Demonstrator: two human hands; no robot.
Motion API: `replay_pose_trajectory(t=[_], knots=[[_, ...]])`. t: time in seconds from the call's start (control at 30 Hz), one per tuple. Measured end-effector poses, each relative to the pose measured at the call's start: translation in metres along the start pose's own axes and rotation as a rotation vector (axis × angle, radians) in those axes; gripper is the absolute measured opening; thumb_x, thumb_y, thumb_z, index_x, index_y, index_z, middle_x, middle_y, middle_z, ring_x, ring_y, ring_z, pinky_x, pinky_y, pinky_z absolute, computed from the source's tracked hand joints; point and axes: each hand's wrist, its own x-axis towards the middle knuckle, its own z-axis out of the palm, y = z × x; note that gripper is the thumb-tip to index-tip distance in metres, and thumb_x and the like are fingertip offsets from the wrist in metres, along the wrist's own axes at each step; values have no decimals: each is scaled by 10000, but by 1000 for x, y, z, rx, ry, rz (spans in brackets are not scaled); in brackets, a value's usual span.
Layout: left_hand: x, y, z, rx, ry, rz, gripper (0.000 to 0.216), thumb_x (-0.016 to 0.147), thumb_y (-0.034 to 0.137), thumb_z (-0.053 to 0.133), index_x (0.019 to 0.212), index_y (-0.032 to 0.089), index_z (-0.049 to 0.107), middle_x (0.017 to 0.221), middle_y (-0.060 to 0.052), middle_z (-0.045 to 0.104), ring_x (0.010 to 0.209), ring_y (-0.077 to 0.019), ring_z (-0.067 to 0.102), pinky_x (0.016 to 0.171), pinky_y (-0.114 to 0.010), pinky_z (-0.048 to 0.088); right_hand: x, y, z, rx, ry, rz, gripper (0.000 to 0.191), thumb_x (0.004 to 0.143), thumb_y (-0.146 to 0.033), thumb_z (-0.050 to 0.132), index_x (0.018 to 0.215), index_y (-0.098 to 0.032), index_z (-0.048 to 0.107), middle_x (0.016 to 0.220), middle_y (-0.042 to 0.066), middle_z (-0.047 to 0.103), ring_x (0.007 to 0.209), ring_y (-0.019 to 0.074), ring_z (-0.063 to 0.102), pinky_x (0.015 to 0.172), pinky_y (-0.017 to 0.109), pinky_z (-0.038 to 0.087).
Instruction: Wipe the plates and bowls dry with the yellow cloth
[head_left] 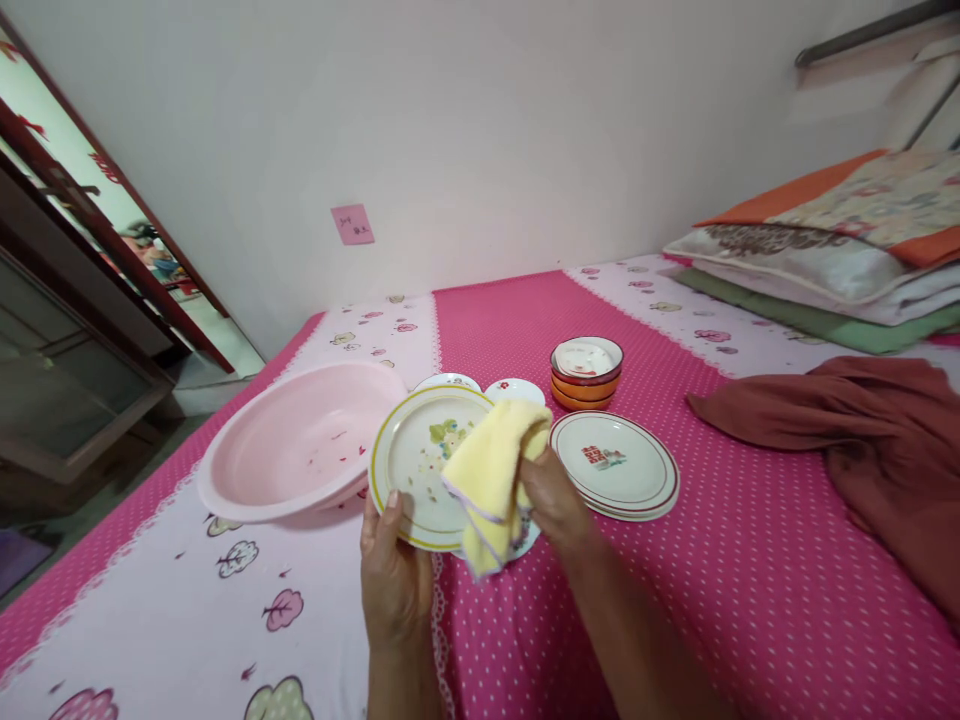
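Observation:
A round white plate with a yellow rim and a fruit-and-leaf print is tilted up in my left hand, whose thumb lies over its lower left edge. My right hand grips a yellow cloth with a purple edging, held against the plate's right side and covering part of it. Behind and below the plate, more white dishes show only in part. To the right of my right hand lies a stack of white plates with dark red rims and a red printed mark.
A large pink basin stands at the left. Orange bowls are stacked behind the plates, with a white dish in the top one. A brown-red cloth and folded bedding lie at the right on the pink patterned bedspread.

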Motion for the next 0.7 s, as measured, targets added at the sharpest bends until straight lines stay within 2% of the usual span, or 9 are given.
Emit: replay_pose_trajectory(t=[0.07,0.13,0.2,0.27,0.4,0.57,0.7], knots=[[3,7,-4,56,-63,-22,512,786,252,858,1286,227,748,1254,-86,799,1067,-213,774,896,-252,619,-1,-24,-19,-116,-59,-35,457,579,-367,969,957,-212,764,969,53,820,986,303,752,853,389,606],[4,12,-8,164,-113,-108,556,733,278,915,1260,197,758,1205,-112,813,1034,-244,786,892,-289,630,-5,-39,-31,-250,-128,-53,375,643,-371,935,932,-194,773,941,56,814,936,294,750,842,395,599],[1,14,-10,273,-122,-226,551,686,301,958,1183,147,778,1055,-139,838,982,-296,800,881,-361,647,-9,-45,-35,-330,-177,-42,334,689,-380,901,930,-183,780,923,59,809,886,286,747,825,402,594],[-2,14,-9,320,-109,-276,511,673,328,969,1100,114,786,920,-146,839,947,-339,806,859,-426,660,-11,-45,-33,-350,-196,-15,331,702,-385,888,944,-183,786,917,59,807,858,285,745,799,401,595],[-8,13,0,262,13,-159,408,715,298,928,1054,120,786,880,-117,838,911,-329,814,849,-445,670,-10,-40,-21,-296,-197,-30,373,708,-406,896,998,-200,783,954,50,812,889,280,746,803,388,601],[-8,13,11,153,202,2,311,900,191,739,1208,160,765,984,-86,845,861,-240,817,840,-383,676,-10,-34,-5,-157,-247,-33,436,687,-455,930,1027,-237,767,1029,47,811,1004,294,751,883,403,606],[-12,13,15,114,263,115,346,942,222,717,1287,204,742,1035,-59,841,930,-218,808,863,-336,665,-12,-20,10,-58,-231,31,473,631,-501,957,991,-258,769,964,39,812,945,293,761,837,403,620]])
